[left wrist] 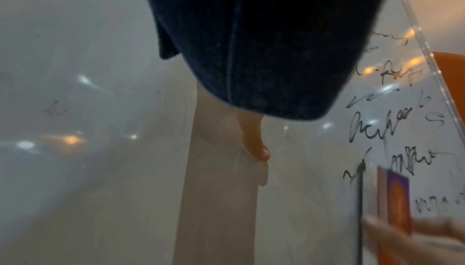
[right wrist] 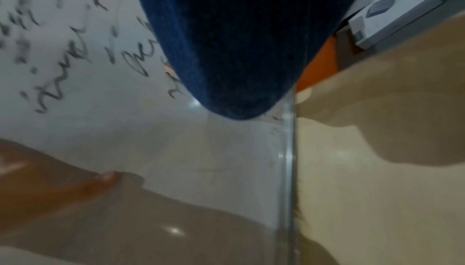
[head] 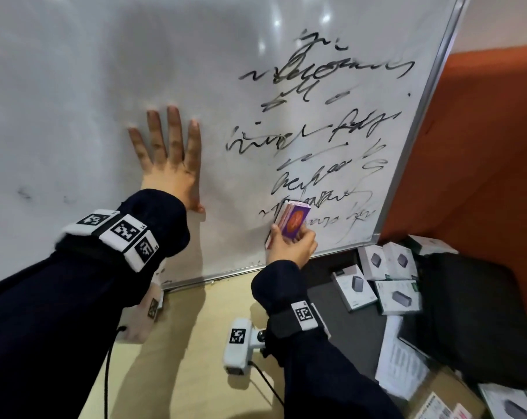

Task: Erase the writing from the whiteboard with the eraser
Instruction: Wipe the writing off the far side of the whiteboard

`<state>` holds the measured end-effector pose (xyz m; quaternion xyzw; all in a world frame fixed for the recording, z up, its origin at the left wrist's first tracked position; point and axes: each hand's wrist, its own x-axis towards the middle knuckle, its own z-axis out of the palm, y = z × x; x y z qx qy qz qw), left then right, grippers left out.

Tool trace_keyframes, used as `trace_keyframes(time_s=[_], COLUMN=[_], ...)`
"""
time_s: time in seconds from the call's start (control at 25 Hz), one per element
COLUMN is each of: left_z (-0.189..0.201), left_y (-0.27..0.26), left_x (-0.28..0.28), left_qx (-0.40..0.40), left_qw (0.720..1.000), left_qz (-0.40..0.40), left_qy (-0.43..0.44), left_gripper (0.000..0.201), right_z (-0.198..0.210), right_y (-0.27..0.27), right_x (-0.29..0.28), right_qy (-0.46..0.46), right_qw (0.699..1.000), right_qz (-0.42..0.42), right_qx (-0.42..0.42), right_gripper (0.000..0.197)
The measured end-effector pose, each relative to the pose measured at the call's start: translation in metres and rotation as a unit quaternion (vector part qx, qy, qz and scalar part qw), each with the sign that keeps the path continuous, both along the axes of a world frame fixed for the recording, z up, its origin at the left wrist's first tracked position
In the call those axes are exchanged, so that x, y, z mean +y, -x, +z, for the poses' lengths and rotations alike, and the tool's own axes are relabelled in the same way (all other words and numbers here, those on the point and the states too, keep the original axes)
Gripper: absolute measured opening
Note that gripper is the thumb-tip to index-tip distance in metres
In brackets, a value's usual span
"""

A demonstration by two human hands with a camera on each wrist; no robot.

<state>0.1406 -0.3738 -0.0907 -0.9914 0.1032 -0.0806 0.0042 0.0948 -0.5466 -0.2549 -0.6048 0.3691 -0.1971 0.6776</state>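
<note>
The whiteboard (head: 105, 71) leans upright, its right side covered in black writing (head: 322, 131) — the left side already looks wiped. The left hand (head: 168, 158) presses flat, fingers spread, steadying it. The right hand (head: 292, 246) grips the eraser (head: 294, 220) against the lowest lines — next, I judge, firm strokes upward through the script.

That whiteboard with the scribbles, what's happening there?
A person is wiping the white, metal-framed whiteboard. Their right hand grips a small purple-and-orange block eraser against the lowest lines of black marker writing. Their left hand presses flat, fingers spread, on the board's bare part. Most of the writing on the right side is not yet erased.
</note>
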Motion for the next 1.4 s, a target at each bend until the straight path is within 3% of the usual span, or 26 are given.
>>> trace_keyframes(time_s=[0.08, 0.2, 0.32, 0.44, 0.6, 0.68, 0.8, 0.92, 1.04, 1.12, 1.24, 1.4], left_z=[0.003, 0.004, 0.002, 0.001, -0.002, -0.002, -0.003, -0.002, -0.003, -0.003, -0.005, -0.005], left_y=[0.001, 0.001, -0.001, -0.002, -0.002, -0.003, -0.003, -0.002, -0.002, -0.002, -0.003, -0.001], left_x=[-0.001, -0.003, -0.002, -0.004, -0.002, -0.003, -0.005, -0.004, -0.005, -0.007, -0.006, -0.007], left_qx=[0.014, 0.027, 0.020, 0.008, 0.002, 0.007, 0.000, 0.000, -0.004, -0.011, -0.022, -0.029], left_qw=[1.000, 1.000, 1.000, 1.000, 1.000, 1.000, 1.000, 1.000, 0.999, 0.999, 0.999, 0.999], left_qz=[-0.003, -0.002, 0.009, 0.014, 0.011, 0.015, 0.016, 0.015, 0.019, 0.023, 0.020, 0.020], left_qy=[0.004, -0.007, -0.022, -0.025, -0.023, -0.023, -0.023, -0.026, -0.030, -0.029, -0.030, -0.029], left_gripper=[0.174, 0.175, 0.175, 0.173, 0.171, 0.171, 0.168, 0.168, 0.169, 0.169, 0.168, 0.169], right_z=[-0.009, -0.020, -0.014, -0.012, -0.008, -0.002, 0.007, -0.002, -0.005, -0.002, 0.004, -0.006], right_y=[0.010, 0.016, 0.013, 0.015, 0.010, 0.000, -0.006, 0.004, 0.007, 0.000, 0.000, 0.013], right_x=[0.013, 0.006, 0.006, 0.028, 0.007, -0.007, -0.003, 0.008, -0.008, -0.015, -0.001, -0.006], right_qy=[-0.027, -0.083, -0.092, -0.087, -0.161, -0.171, -0.157, -0.165, -0.192, -0.188, -0.158, -0.196], right_qw=[0.998, 0.993, 0.993, 0.995, 0.980, 0.978, 0.984, 0.983, 0.971, 0.973, 0.985, 0.973], right_qz=[0.035, 0.009, -0.016, 0.021, -0.065, -0.098, -0.077, -0.039, -0.075, -0.091, -0.050, -0.048], right_qx=[0.033, 0.089, 0.066, 0.042, 0.098, 0.074, 0.033, 0.066, 0.118, 0.103, 0.055, 0.108], right_gripper=[0.050, 0.049, 0.047, 0.047, 0.047, 0.046, 0.047, 0.047, 0.056, 0.056, 0.044, 0.053])
